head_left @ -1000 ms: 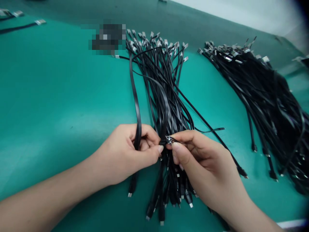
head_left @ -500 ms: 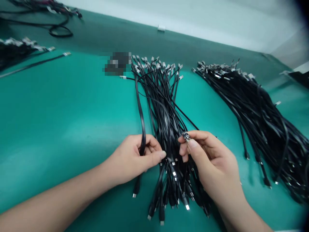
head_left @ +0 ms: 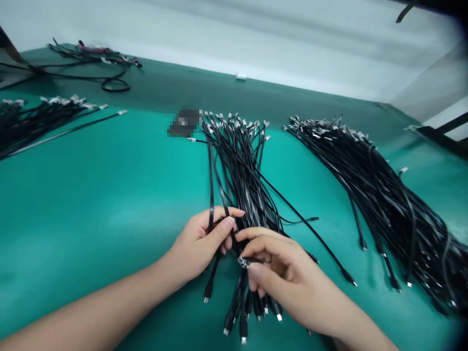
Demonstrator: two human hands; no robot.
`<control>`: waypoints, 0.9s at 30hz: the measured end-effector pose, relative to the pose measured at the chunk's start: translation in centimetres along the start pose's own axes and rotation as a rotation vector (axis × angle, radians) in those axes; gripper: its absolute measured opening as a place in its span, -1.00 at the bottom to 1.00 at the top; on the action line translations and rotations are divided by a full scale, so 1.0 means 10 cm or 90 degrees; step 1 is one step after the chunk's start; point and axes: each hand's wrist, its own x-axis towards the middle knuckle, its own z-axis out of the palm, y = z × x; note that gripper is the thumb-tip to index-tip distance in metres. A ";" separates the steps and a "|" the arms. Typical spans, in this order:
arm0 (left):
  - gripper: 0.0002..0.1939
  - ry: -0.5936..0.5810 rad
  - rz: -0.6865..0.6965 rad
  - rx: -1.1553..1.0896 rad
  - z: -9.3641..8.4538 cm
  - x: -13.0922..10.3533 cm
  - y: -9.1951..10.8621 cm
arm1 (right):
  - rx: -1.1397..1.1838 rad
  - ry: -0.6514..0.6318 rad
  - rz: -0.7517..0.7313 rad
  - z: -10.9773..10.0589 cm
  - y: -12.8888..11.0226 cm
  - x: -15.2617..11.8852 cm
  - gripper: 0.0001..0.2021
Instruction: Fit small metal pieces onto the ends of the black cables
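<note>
A bundle of flat black USB cables (head_left: pixel 252 195) lies lengthwise before me, silver plugs at both ends. My left hand (head_left: pixel 206 239) is closed at the bundle's left side, thumb and fingers round a black USB cable (head_left: pixel 222 187). Another black cable (head_left: pixel 211 170) passes through the same hand, its plug end (head_left: pixel 207 290) hanging below. Close beside it, over the lower bundle, my right hand (head_left: pixel 285 273) pinches a small dark piece with shiny silver bits (head_left: pixel 242 262); its exact kind is unclear. My right fingertips are near the cable in my left hand.
A larger pile of black cables (head_left: pixel 380 195) lies to the right, and another cable pile (head_left: pixel 44 117) at the left. Tangled cables (head_left: pixel 98 53) sit at the back left. A blurred-out dark object (head_left: pixel 185 123) lies beside the bundle's far end on the green table (head_left: pixel 109 185).
My right hand has moved left and down, close to my left hand, with the small piece still pinched. A second cable now runs through my left hand. The view has tilted upward.
</note>
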 end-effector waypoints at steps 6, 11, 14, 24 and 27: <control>-0.64 -0.025 -0.010 -0.026 0.02 0.01 -0.05 | -0.035 0.022 -0.023 0.05 0.04 0.07 -0.88; -0.79 -0.113 -0.022 0.090 0.02 0.01 0.00 | 0.064 0.160 -0.091 0.02 0.04 0.15 -0.95; -0.86 -0.148 -0.052 0.149 0.02 0.00 0.06 | 0.056 0.188 -0.106 0.02 0.06 0.18 -0.96; -0.82 -0.072 -0.172 0.040 -0.01 0.03 0.01 | -0.150 0.276 -0.052 -0.01 0.08 0.11 -0.89; -0.83 -0.071 -0.173 0.035 -0.01 0.03 0.03 | -0.225 0.238 -0.047 0.00 0.07 0.09 -0.88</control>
